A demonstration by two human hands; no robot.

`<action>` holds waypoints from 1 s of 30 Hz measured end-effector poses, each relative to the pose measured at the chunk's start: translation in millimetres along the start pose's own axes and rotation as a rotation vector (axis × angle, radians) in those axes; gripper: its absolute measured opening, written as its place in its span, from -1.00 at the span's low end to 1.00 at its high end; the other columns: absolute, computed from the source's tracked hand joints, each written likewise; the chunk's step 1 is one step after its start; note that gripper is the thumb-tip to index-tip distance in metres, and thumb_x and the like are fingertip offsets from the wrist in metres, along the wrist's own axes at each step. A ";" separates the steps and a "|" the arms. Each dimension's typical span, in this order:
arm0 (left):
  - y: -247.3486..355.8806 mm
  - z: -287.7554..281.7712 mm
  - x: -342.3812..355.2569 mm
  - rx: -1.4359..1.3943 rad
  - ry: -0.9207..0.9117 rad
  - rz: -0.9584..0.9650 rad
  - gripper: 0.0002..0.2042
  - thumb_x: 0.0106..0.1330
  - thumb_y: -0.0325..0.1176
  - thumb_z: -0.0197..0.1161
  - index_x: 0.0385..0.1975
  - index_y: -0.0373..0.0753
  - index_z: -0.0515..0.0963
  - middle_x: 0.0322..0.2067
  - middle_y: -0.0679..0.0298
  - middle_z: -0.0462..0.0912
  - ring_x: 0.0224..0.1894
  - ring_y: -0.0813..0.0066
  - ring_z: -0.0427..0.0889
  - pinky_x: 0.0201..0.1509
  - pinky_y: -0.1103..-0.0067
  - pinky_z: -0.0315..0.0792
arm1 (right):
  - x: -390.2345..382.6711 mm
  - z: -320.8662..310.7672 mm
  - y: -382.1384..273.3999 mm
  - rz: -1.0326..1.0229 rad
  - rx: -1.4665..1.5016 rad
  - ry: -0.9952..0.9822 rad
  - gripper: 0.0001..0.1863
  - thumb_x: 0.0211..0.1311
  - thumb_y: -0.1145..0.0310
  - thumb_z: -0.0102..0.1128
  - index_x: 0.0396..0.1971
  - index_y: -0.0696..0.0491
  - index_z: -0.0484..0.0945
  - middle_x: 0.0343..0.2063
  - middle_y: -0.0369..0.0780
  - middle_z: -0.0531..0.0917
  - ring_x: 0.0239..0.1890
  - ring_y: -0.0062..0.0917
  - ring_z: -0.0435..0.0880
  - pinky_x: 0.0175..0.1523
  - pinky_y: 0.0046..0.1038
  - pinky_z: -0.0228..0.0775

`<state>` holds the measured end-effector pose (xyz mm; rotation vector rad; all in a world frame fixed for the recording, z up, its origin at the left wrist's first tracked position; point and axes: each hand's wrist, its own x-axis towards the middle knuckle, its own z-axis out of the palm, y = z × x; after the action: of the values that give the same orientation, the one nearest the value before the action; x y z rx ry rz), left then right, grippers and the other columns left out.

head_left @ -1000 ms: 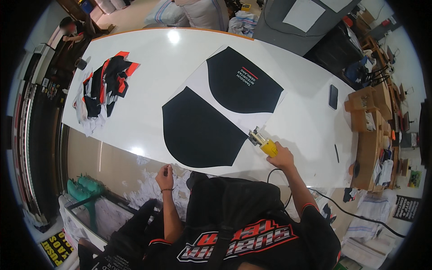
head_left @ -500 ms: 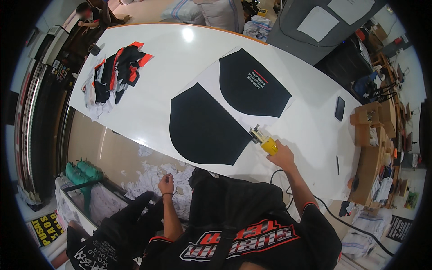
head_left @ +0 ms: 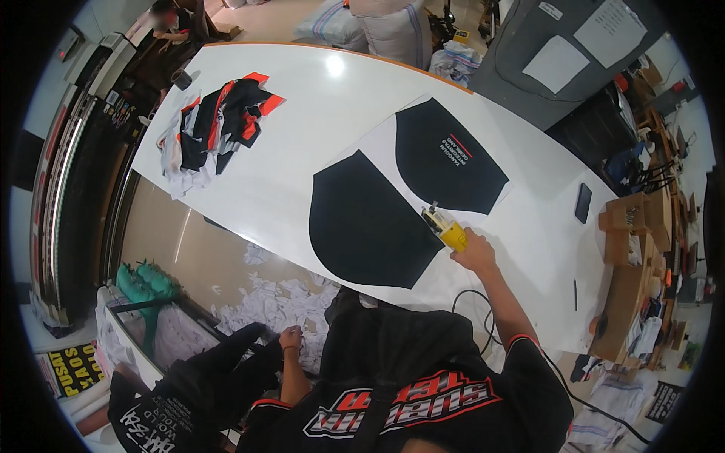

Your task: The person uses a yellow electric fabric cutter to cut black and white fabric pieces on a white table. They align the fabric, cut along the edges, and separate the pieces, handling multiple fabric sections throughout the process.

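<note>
My right hand (head_left: 476,254) grips a yellow-bodied electric cutter (head_left: 451,232), its metal head resting along the upper-right edge of a large black fabric panel (head_left: 362,226), over the pale sheet between the panels. Beyond it lies a second black panel (head_left: 445,155) with printed lettering and a red stripe. The cutter's cord runs down off the white table (head_left: 317,113). My left hand (head_left: 290,338) hangs low beside my body, below the table's near edge, fingers curled; whether they hold anything is too small to tell.
Black, red and white scraps (head_left: 215,128) pile on the left. A cup (head_left: 181,79), phone (head_left: 582,203) and pen (head_left: 575,294) lie on the table; cardboard boxes (head_left: 627,219) stand right. One person (head_left: 170,23) is at upper left, another (head_left: 162,411) at lower left, near paper offcuts (head_left: 264,302).
The cutter in my right hand has moved forward, up along the panel edge. My left hand has dropped lower. The view has shifted, so the table appears farther right.
</note>
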<state>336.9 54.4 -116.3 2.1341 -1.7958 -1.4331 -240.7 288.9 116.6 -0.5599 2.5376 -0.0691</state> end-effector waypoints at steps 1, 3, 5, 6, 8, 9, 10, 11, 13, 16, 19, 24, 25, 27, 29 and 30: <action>-2.4 -2.6 0.9 -0.010 0.007 -0.027 -0.69 0.31 -0.26 0.34 -0.10 -0.37 0.69 -0.40 0.13 0.78 -0.43 0.44 0.77 -0.32 0.53 0.61 | 3.1 -2.9 -6.0 0.005 0.002 -0.022 -0.16 -0.12 0.02 0.46 0.24 -0.04 0.38 -0.09 0.05 0.66 -0.03 -0.03 0.70 0.07 -0.10 0.57; 4.9 -5.0 -3.7 -0.034 0.009 -0.081 -0.68 0.31 -0.25 0.33 -0.09 -0.37 0.69 -0.40 0.14 0.79 -0.42 0.43 0.78 -0.32 0.53 0.61 | 7.3 -13.5 -20.0 0.022 0.000 -0.060 -0.06 -0.11 0.01 0.48 0.35 -0.04 0.34 -0.02 0.05 0.66 0.03 -0.04 0.68 0.13 -0.14 0.55; 12.7 -9.7 -6.5 -0.017 0.011 -0.052 -0.68 0.31 -0.25 0.33 -0.08 -0.38 0.69 -0.39 0.12 0.79 -0.42 0.42 0.78 -0.33 0.53 0.61 | 14.0 -19.0 -31.3 0.023 -0.013 -0.060 -0.06 -0.11 0.02 0.49 0.35 -0.03 0.34 -0.01 0.05 0.66 0.04 -0.04 0.68 0.13 -0.14 0.55; 15.7 -12.2 -6.9 -0.007 0.012 -0.038 -0.67 0.31 -0.25 0.33 -0.08 -0.38 0.69 -0.39 0.12 0.78 -0.42 0.41 0.78 -0.33 0.53 0.61 | 16.5 -20.6 -36.5 0.024 -0.018 -0.061 -0.05 -0.11 0.02 0.50 0.35 -0.02 0.34 -0.01 0.05 0.66 0.04 -0.04 0.68 0.14 -0.14 0.55; 19.2 -13.6 -3.7 -0.075 0.019 -0.040 -0.67 0.32 -0.25 0.33 -0.08 -0.39 0.69 -0.39 0.11 0.78 -0.42 0.41 0.78 -0.32 0.53 0.61 | 24.0 -19.1 -43.0 0.000 -0.009 -0.030 -0.05 -0.12 0.02 0.50 0.34 0.01 0.34 0.01 0.06 0.65 0.05 -0.05 0.68 0.14 -0.14 0.55; 18.6 -14.5 -1.2 -0.109 0.023 -0.041 -0.67 0.32 -0.25 0.33 -0.08 -0.39 0.69 -0.39 0.10 0.78 -0.42 0.41 0.78 -0.32 0.53 0.61 | 28.1 -18.3 -46.6 -0.012 -0.004 -0.015 -0.04 -0.13 0.03 0.50 0.34 0.02 0.34 0.01 0.06 0.65 0.05 -0.05 0.68 0.14 -0.14 0.55; 17.8 -15.4 1.0 -0.128 0.022 -0.053 -0.67 0.33 -0.25 0.33 -0.08 -0.40 0.68 -0.38 0.10 0.78 -0.42 0.40 0.78 -0.32 0.52 0.61 | 32.1 -17.7 -50.8 -0.015 -0.003 -0.010 -0.04 -0.14 0.04 0.50 0.34 0.03 0.35 0.02 0.06 0.65 0.06 -0.05 0.68 0.15 -0.14 0.54; 21.4 -14.5 3.5 -0.148 0.018 -0.062 -0.67 0.33 -0.25 0.33 -0.08 -0.40 0.68 -0.38 0.09 0.78 -0.42 0.40 0.78 -0.32 0.52 0.61 | 36.0 -18.1 -55.4 -0.016 -0.004 -0.002 -0.04 -0.15 0.04 0.50 0.33 0.04 0.35 0.02 0.06 0.65 0.06 -0.04 0.67 0.15 -0.14 0.54; 28.6 -14.3 9.3 -0.178 0.014 -0.064 -0.67 0.34 -0.25 0.32 -0.08 -0.41 0.67 -0.38 0.08 0.78 -0.42 0.40 0.78 -0.32 0.51 0.61 | 43.3 -21.7 -64.5 -0.015 0.005 -0.006 -0.04 -0.17 0.05 0.50 0.33 0.06 0.36 0.02 0.06 0.65 0.08 -0.03 0.67 0.16 -0.14 0.54; 27.3 -14.9 19.9 -0.176 0.016 -0.039 -0.68 0.35 -0.24 0.31 -0.07 -0.38 0.67 -0.36 0.10 0.78 -0.40 0.40 0.78 -0.36 0.52 0.58 | 54.1 -27.7 -81.6 -0.032 0.009 -0.015 -0.08 -0.17 0.06 0.50 0.28 0.04 0.38 -0.01 0.05 0.66 0.07 -0.03 0.67 0.15 -0.13 0.55; 22.2 -16.8 29.4 -0.151 0.012 -0.020 -0.69 0.35 -0.24 0.30 -0.07 -0.34 0.66 -0.35 0.12 0.77 -0.39 0.41 0.78 -0.44 0.56 0.52 | 65.4 -27.6 -95.4 -0.056 -0.020 0.034 -0.17 -0.14 0.04 0.50 0.19 0.01 0.42 -0.05 0.04 0.68 0.02 -0.03 0.70 0.12 -0.11 0.58; 25.9 -18.5 37.1 -0.069 0.046 -0.083 -0.69 0.32 -0.25 0.33 -0.11 -0.40 0.68 -0.39 0.08 0.79 -0.39 0.39 0.79 -0.23 0.52 0.65 | 82.6 -32.7 -116.0 -0.071 -0.015 0.053 -0.19 -0.15 0.04 0.49 0.18 0.00 0.44 -0.04 0.06 0.66 0.04 -0.01 0.68 0.13 -0.09 0.57; 25.2 -18.6 38.5 -0.093 0.041 -0.093 -0.69 0.32 -0.25 0.34 -0.11 -0.39 0.68 -0.39 0.08 0.79 -0.39 0.39 0.80 -0.23 0.53 0.65 | 85.4 -34.2 -120.0 -0.080 -0.002 0.060 -0.20 -0.15 0.04 0.48 0.17 0.00 0.44 -0.04 0.06 0.66 0.04 -0.01 0.68 0.13 -0.09 0.56; 27.7 -18.6 39.1 -0.140 0.026 -0.116 -0.69 0.31 -0.24 0.34 -0.11 -0.38 0.69 -0.38 0.07 0.79 -0.38 0.39 0.80 -0.22 0.53 0.65 | 91.1 -36.2 -128.6 -0.092 0.021 0.072 -0.20 -0.15 0.04 0.47 0.17 0.00 0.44 -0.03 0.07 0.65 0.05 -0.01 0.68 0.14 -0.09 0.56; 29.7 -19.9 42.4 -0.118 0.022 -0.106 -0.69 0.32 -0.25 0.34 -0.11 -0.38 0.69 -0.39 0.08 0.79 -0.38 0.40 0.80 -0.23 0.53 0.64 | 96.5 -40.3 -138.5 -0.095 0.022 0.065 -0.20 -0.15 0.04 0.46 0.17 0.00 0.44 -0.03 0.07 0.65 0.05 -0.01 0.67 0.13 -0.08 0.56; 30.1 -21.0 44.3 -0.107 0.021 -0.101 -0.70 0.32 -0.26 0.33 -0.10 -0.38 0.69 -0.39 0.08 0.79 -0.38 0.41 0.80 -0.24 0.53 0.64 | 99.3 -41.9 -143.7 -0.098 0.023 0.061 -0.20 -0.15 0.04 0.46 0.18 0.00 0.44 -0.03 0.07 0.65 0.05 -0.01 0.67 0.13 -0.08 0.56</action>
<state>323.4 -1.6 -115.7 2.2062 -1.5879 -1.4852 -284.7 115.1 126.4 -0.6822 2.5640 -0.1522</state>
